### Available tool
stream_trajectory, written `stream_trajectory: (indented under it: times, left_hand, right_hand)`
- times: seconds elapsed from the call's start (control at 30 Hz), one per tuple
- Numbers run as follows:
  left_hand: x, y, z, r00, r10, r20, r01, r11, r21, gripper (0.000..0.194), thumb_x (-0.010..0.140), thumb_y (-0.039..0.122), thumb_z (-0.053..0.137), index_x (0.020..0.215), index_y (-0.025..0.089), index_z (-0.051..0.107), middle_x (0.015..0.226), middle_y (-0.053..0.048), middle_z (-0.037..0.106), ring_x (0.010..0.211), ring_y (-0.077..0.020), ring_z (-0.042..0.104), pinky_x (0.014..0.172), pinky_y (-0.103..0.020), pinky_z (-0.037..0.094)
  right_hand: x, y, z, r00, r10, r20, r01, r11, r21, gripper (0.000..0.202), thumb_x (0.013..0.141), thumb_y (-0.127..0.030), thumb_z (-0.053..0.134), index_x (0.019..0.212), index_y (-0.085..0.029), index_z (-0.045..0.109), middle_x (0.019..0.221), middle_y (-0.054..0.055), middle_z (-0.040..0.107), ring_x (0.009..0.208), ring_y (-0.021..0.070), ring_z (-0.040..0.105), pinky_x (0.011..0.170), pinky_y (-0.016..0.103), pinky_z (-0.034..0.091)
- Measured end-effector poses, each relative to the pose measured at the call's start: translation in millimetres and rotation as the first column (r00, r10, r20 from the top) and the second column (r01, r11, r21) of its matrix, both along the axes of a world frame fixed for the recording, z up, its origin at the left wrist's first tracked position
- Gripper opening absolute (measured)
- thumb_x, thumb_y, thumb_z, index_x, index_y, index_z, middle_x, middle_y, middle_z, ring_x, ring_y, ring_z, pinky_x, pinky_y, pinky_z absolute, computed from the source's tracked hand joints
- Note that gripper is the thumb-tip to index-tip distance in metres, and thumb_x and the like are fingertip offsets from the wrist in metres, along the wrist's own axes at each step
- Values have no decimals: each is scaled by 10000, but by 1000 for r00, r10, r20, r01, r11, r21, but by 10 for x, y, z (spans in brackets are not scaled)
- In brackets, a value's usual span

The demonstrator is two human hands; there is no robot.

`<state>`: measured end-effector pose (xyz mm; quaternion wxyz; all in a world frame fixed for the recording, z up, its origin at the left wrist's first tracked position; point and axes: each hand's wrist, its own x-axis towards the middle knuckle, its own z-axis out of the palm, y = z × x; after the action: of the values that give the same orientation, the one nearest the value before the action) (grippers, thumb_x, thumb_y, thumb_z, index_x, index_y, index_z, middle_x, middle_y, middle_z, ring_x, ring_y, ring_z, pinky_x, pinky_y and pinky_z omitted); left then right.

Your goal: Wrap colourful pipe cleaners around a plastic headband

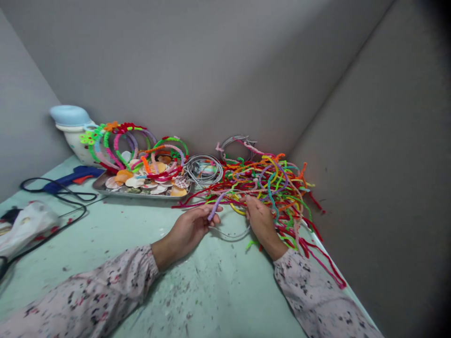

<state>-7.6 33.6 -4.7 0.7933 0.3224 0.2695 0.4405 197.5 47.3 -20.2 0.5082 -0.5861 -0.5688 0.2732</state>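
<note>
Between my hands is a thin grey wire ring [230, 236], part of it wrapped in purple pipe cleaner [215, 206]. My left hand [186, 230] has the ring's left side pinched between thumb and fingers, at the purple part. On the opposite side my right hand [262, 225] is closed at the ring, with its fingertips partly hidden. Bare wire curves along the near side of the ring. Just beyond and beside my right hand lies a tangled heap of coloured pipe cleaners [289, 188].
A metal tray [141, 195] holds shells [158, 188] and several pipe-cleaner-wrapped rings [118, 145]. Bare wire coils [203, 180] rest beside it. To the left are a blue glue gun [68, 179], a black cord [79, 213], a plastic bag [33, 223] and a blue-topped white container [75, 138]. Grey walls enclose the table.
</note>
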Motion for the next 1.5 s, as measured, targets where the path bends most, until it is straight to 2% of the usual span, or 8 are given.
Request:
stream_trajectory:
  times: [0.37,0.63,0.77,0.97,1.17,1.5]
  left_hand:
    - [-9,18,-57,999,-20,-37,23,996,83,250,761,115,587,992,84,678,765,-55,611,700,-113,516,680,-223,372]
    - [-11,20,-74,999,-14,-49,19,996,86,258,759,93,596,1003,84,677,758,-44,602,687,-96,516,665,-202,369]
    - [-6,14,-34,1000,-7,-14,8,998,64,224,796,145,561,967,74,688,734,-56,603,670,-110,524,652,-216,389]
    - [-5,-1,-4,1000,-22,-16,22,1000,8,275,881,273,516,918,63,691,705,-70,606,651,-122,545,635,-224,416]
    - [-6,15,-42,997,-8,-81,10,999,33,268,881,282,535,904,60,685,680,-65,605,632,-114,545,615,-208,412]
    - [15,18,-48,998,2,-57,1,998,58,202,861,253,554,879,85,665,692,-52,599,630,-114,534,614,-216,421]
  right_hand:
    - [5,6,11,1000,-16,-19,16,999,-38,520,849,-603,424,880,-157,689,485,-26,511,521,162,475,535,268,365]
    - [13,7,-12,999,-10,-32,8,998,-65,541,856,-612,403,913,-152,682,466,-40,460,469,140,413,484,254,331]
    - [12,6,-8,999,16,-33,-17,999,-52,522,858,-601,409,885,-157,682,474,-29,476,487,147,431,489,255,337]
    - [-15,-31,8,992,125,-15,-126,987,-98,459,878,-542,430,897,-163,688,459,-53,409,439,116,352,461,244,285]
    - [-26,-52,-1,977,213,9,-211,971,-109,419,898,-497,429,893,-174,696,487,-39,451,503,131,422,518,245,325]
    - [-56,-75,49,976,217,10,-215,971,-100,437,893,-504,428,900,-160,698,506,-28,475,533,148,445,554,259,343]
